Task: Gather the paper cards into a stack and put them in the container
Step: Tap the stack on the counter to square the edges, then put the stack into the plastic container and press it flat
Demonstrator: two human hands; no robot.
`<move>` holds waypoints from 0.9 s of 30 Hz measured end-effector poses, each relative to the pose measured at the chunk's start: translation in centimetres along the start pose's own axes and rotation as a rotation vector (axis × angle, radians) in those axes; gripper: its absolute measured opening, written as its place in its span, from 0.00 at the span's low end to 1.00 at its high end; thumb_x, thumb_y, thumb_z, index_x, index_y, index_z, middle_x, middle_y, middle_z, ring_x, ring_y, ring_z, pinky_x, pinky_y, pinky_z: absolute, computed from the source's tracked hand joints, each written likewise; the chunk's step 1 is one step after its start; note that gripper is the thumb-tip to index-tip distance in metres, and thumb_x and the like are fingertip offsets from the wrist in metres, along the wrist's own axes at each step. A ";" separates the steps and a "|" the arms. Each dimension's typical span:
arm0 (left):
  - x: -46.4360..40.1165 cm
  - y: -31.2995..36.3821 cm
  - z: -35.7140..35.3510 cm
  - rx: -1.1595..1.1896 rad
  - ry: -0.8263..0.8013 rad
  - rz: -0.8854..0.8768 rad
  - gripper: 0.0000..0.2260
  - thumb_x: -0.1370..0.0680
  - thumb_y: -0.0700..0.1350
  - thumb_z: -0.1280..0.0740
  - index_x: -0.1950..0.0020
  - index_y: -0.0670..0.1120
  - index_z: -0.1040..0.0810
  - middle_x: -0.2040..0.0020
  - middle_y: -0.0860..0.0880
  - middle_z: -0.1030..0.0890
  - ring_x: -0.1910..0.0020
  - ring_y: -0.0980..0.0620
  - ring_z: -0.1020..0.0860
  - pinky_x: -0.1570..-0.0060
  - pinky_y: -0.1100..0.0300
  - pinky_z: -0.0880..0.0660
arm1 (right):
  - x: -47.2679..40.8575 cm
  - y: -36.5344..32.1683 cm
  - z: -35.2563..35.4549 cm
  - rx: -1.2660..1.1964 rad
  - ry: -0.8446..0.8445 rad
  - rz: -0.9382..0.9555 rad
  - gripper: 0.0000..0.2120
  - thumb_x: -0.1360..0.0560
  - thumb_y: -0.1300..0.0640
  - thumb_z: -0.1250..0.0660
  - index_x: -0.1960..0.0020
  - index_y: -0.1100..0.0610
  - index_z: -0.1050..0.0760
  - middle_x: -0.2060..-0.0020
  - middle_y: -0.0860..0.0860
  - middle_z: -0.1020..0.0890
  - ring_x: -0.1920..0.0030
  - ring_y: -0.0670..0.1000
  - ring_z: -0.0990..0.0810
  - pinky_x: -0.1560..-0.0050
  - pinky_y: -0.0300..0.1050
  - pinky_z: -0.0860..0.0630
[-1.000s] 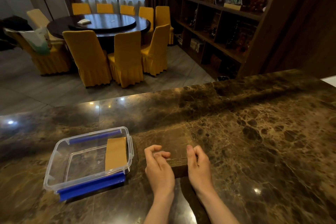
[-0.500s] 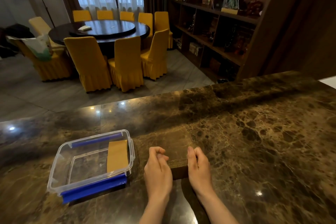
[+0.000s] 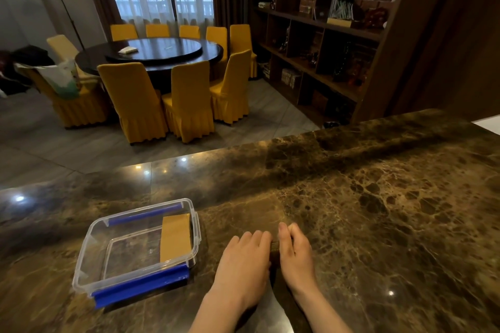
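A stack of brown paper cards rests on the marble counter, mostly hidden between my two hands. My left hand presses against its left side with fingers laid over it, and my right hand grips its right side. Only a narrow strip of the stack's edge shows in the gap. To the left stands a clear plastic container with blue clips; one tan card stack lies inside along its right wall.
The dark brown marble counter stretches to the right and away from me. Past its far edge, lower down, is a floor with a round table and several yellow chairs. A wooden shelf unit stands at the right.
My left hand has moved right and closed over the stack, narrowing the gap between my hands. The camera has tilted up a little. The container has not moved.
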State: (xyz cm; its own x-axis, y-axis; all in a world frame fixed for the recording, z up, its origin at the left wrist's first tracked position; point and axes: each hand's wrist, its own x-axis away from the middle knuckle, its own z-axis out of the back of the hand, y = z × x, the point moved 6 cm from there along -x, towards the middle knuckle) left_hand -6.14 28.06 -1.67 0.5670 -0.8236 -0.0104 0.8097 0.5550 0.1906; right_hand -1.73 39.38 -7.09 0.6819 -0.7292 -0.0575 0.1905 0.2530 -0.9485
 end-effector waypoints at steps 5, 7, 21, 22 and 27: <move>-0.2 -0.1 0.1 0.050 0.022 0.003 0.11 0.20 0.47 0.36 0.38 0.51 0.31 0.39 0.50 0.23 0.42 0.49 0.25 0.41 0.53 0.28 | -0.1 -0.5 0.1 -0.055 -0.033 -0.034 0.21 0.21 0.42 0.40 0.66 0.54 0.33 0.73 0.46 0.29 0.70 0.45 0.31 0.62 0.56 0.29; -0.2 -0.7 0.3 0.152 0.042 0.051 0.11 0.20 0.48 0.36 0.38 0.52 0.31 0.39 0.52 0.23 0.43 0.51 0.25 0.41 0.54 0.28 | -0.1 -0.8 0.4 -0.164 -0.049 -0.105 0.22 0.26 0.37 0.39 0.65 0.55 0.30 0.72 0.46 0.27 0.69 0.47 0.28 0.62 0.51 0.29; 0.3 -4.0 2.2 1.269 0.257 0.448 0.08 0.19 0.47 0.33 0.42 0.55 0.27 0.46 0.51 0.18 0.49 0.55 0.18 0.54 0.63 0.21 | 0.3 -4.3 0.2 -0.429 -0.299 -0.199 0.17 0.28 0.67 0.24 0.41 0.55 0.18 0.51 0.54 0.10 0.47 0.54 0.12 0.43 0.52 0.16; 0.4 -4.1 2.2 1.290 0.258 0.462 0.08 0.19 0.47 0.33 0.41 0.55 0.27 0.46 0.52 0.18 0.48 0.55 0.17 0.56 0.64 0.22 | 0.2 -4.7 0.2 -0.389 -0.295 -0.180 0.17 0.28 0.66 0.24 0.41 0.54 0.18 0.52 0.53 0.10 0.48 0.53 0.12 0.44 0.51 0.16; 0.8 -4.5 2.1 1.284 0.240 0.497 0.10 0.18 0.48 0.34 0.38 0.53 0.29 0.44 0.52 0.20 0.47 0.56 0.19 0.57 0.65 0.25 | 0.3 -5.6 -0.5 -0.254 -0.277 -0.115 0.15 0.27 0.64 0.23 0.46 0.48 0.17 0.52 0.52 0.11 0.51 0.50 0.12 0.46 0.52 0.14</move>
State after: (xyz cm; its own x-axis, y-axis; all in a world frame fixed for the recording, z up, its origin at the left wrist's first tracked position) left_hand -9.66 24.63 -0.47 0.8679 -0.4621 0.1821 -0.1101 0.1785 0.9778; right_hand -2.93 37.40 -1.90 0.8379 -0.5352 0.1073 0.1202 -0.0110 -0.9927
